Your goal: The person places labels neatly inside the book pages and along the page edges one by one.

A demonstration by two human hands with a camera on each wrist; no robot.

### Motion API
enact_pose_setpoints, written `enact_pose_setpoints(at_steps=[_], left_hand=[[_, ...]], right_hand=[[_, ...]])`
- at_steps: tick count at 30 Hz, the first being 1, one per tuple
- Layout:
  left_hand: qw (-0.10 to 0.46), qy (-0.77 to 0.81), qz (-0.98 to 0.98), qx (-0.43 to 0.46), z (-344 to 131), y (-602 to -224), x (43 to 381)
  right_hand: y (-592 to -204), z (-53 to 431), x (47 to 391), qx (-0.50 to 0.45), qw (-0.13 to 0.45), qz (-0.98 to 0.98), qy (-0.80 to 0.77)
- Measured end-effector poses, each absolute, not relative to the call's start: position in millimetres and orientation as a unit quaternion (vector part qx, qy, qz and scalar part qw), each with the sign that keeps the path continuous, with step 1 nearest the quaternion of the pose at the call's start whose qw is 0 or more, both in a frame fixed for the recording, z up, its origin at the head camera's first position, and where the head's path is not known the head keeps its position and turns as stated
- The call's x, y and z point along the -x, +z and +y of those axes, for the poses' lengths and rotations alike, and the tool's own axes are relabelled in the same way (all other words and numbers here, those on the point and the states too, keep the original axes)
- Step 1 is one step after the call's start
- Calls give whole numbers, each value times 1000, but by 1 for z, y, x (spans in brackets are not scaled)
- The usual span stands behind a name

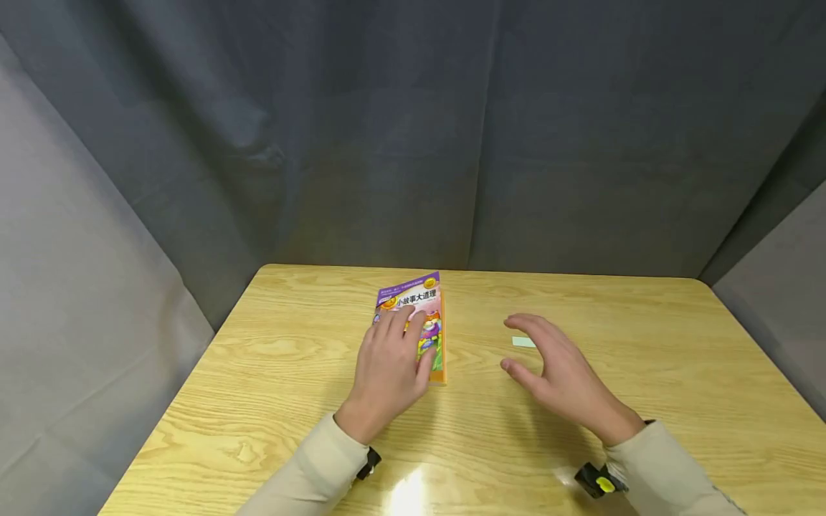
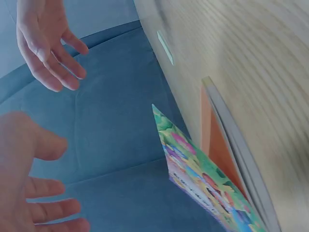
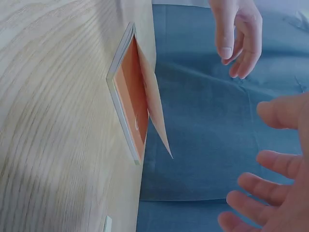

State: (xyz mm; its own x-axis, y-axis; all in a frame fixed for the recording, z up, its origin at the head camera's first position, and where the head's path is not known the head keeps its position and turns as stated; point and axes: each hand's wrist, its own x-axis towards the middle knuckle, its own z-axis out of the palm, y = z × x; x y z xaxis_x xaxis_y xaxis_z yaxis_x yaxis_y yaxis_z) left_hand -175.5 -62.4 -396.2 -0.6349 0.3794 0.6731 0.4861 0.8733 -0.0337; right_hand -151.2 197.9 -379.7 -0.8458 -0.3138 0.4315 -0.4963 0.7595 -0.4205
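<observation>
A thin paperback book (image 1: 422, 292) with a purple top band, Chinese title and colourful cartoon cover lies on the wooden table. Its front cover (image 2: 193, 169) stands partly raised on its own, and an orange inner page (image 3: 126, 87) shows beneath. In the head view my left hand (image 1: 389, 362) hides part of the cover; both wrist views show it apart from the book, fingers loosely extended. My right hand (image 1: 568, 373) hovers to the right of the book, thumb and fingers spread, holding nothing. Just beyond its fingertips lies a small pale green strip (image 1: 523, 342).
The light wooden table (image 1: 258, 373) has rounded far corners. A dark grey curtain (image 1: 387, 143) hangs behind its far edge, with lighter grey cloth (image 1: 84, 287) at the left side. Both wrists wear dark straps over beige sleeves.
</observation>
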Motion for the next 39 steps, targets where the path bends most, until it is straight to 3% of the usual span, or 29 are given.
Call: enact_pose_setpoints(at_steps=[11,24,30,39], left_hand=[[198,-112,-954,197,-82,-405,191],[-20,-164,-961,220,-105,-420,224],[-67,-167,-958,224,-112,-429,235],[-85,-114,-959,247,-113,-439,234]], right_hand=[[-383,199,152,-204,135,-930,274],[-396,208,149,-190,113,-935,276],[-395,212,150,-191,113,-935,277],[-396,214,149,-189,100,-936,278]])
